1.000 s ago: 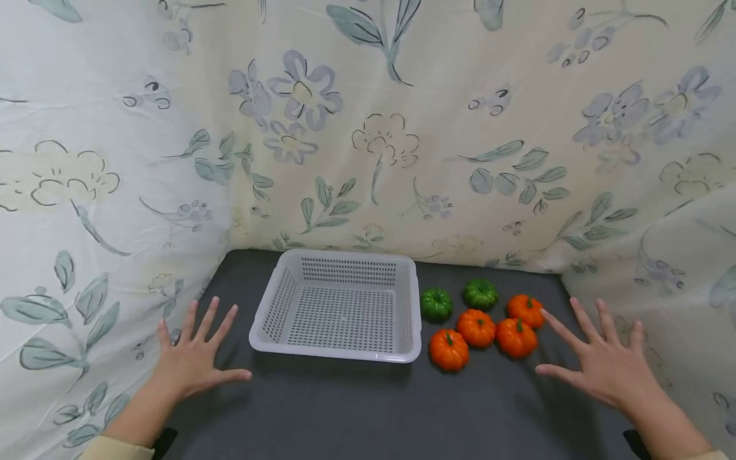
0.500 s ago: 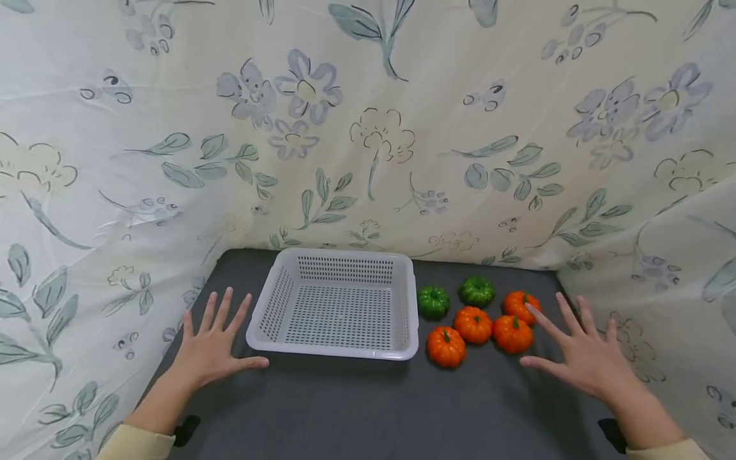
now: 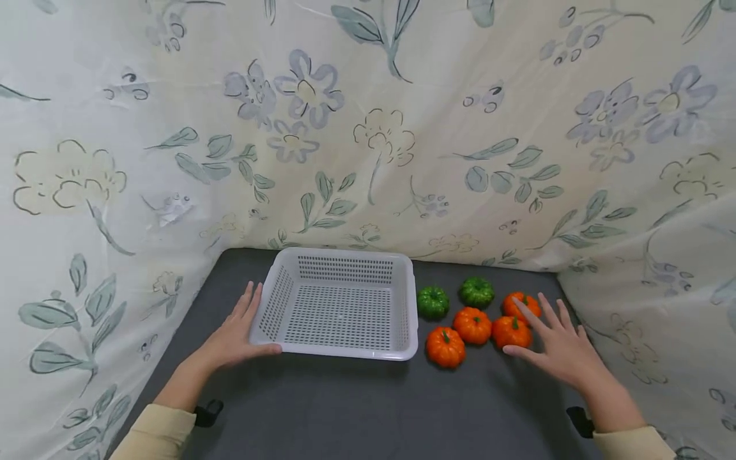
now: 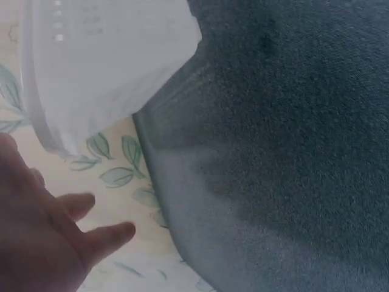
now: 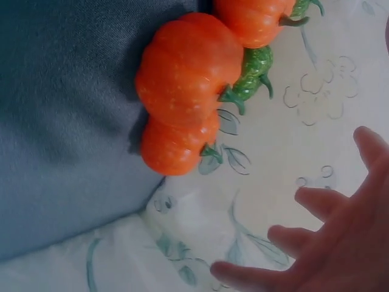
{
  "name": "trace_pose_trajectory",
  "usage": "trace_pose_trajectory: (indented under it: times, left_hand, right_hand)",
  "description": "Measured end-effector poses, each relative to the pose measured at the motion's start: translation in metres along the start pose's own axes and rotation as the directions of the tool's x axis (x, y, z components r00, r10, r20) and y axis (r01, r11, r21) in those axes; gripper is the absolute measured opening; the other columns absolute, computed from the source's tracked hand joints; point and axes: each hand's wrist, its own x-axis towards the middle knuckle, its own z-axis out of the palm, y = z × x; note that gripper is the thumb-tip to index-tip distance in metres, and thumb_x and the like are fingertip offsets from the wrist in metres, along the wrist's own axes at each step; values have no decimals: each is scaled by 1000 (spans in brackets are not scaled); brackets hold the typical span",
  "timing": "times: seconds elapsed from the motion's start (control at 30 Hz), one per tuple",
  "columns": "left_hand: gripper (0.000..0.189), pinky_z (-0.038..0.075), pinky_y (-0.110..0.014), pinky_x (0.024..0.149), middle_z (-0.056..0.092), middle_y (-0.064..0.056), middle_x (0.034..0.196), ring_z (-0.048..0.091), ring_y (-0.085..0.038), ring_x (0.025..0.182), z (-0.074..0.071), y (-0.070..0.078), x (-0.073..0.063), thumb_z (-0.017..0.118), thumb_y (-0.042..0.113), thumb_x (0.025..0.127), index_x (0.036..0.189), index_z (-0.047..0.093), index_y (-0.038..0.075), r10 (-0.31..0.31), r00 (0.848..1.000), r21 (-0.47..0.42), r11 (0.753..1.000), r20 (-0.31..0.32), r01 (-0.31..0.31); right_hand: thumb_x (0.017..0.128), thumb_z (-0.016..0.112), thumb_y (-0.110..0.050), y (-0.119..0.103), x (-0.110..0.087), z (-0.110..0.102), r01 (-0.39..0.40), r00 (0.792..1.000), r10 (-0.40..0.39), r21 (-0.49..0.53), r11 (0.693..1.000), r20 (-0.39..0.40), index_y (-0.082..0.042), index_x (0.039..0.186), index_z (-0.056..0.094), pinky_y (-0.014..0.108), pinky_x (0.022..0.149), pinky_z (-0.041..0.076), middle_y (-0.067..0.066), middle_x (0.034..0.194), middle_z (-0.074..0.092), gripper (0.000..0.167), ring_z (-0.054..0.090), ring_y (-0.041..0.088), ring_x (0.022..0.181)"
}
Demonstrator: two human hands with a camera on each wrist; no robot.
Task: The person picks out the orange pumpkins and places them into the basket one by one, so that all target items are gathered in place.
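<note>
A white perforated plastic basket (image 3: 342, 313) stands at the back of the dark table. My left hand (image 3: 232, 335) is at its left front corner, fingers straight and thumb spread toward the front rim; whether it touches cannot be told. In the left wrist view a gap shows between the fingers and the basket (image 4: 115, 61). My right hand (image 3: 560, 351), fingers spread and holding nothing, hovers by several small orange pumpkins (image 3: 445, 347). One fingertip partly covers the rearmost orange pumpkin (image 3: 524, 304). Two green pumpkins, one nearer (image 3: 432, 302) and one farther back (image 3: 476, 292), sit behind.
The dark grey table (image 3: 356, 409) extends in front of the basket. Floral cloth (image 3: 379, 172) hangs behind and along both sides, close to the table's edges. The pumpkins stand bunched to the right of the basket, the nearest close to its side.
My left hand has moved right and slightly up to the basket's corner, its fingers drawing closer together. My right hand has moved left toward the orange pumpkins. Basket and pumpkins stay put.
</note>
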Motion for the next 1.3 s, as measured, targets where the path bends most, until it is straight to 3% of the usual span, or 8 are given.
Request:
trace_pose_trajectory:
  times: [0.17, 0.33, 0.6, 1.0, 1.3]
  left_hand:
    - [143, 21, -74, 112, -15, -15, 169, -1, -47, 154, 2, -1, 6, 89, 48, 68, 161, -13, 14, 74, 997, -156, 985, 30, -68]
    - [150, 16, -77, 110, -24, -18, 166, -12, -47, 153, 8, -1, 7, 95, 39, 64, 159, -17, 7, 81, 996, -230, 971, 38, -70]
    - [145, 21, -74, 111, -17, -21, 167, 0, -53, 151, 13, -5, 8, 96, 35, 63, 159, -7, -3, 71, 997, -224, 973, 30, -63]
    - [141, 21, -73, 112, -16, -19, 168, 2, -53, 151, 16, -5, 11, 93, 39, 68, 159, -6, -2, 59, 997, -229, 972, 42, -48]
    - [141, 19, -73, 113, -16, -18, 168, 2, -52, 151, 21, -8, 11, 93, 39, 67, 160, -6, 0, 59, 998, -248, 968, 36, -49]
  right_hand:
    - [86, 60, -73, 5, 5, 6, -25, 999, 24, 50, 998, 37, -25, 164, 10, 86, 92, 24, 31, 165, 4, 104, 7, 64, 144]
    - [84, 63, -74, 14, 11, 18, -50, 998, 48, 64, 997, 32, -21, 163, 15, 86, 88, 29, 32, 163, 13, 106, 15, 62, 143]
    - [83, 65, -73, 20, 21, 39, -83, 997, 83, 135, 987, 12, -23, 163, 15, 87, 87, 30, 35, 160, 21, 106, 28, 64, 136]
    - [86, 70, -62, 27, 24, 62, -76, 996, 87, 264, 961, -28, -11, 161, 25, 79, 97, 33, 38, 155, 24, 101, 31, 64, 133]
    - [85, 69, -64, 29, 28, 73, -128, 990, 141, 300, 945, -23, 1, 155, 32, 76, 101, 32, 45, 148, 28, 103, 33, 64, 130]
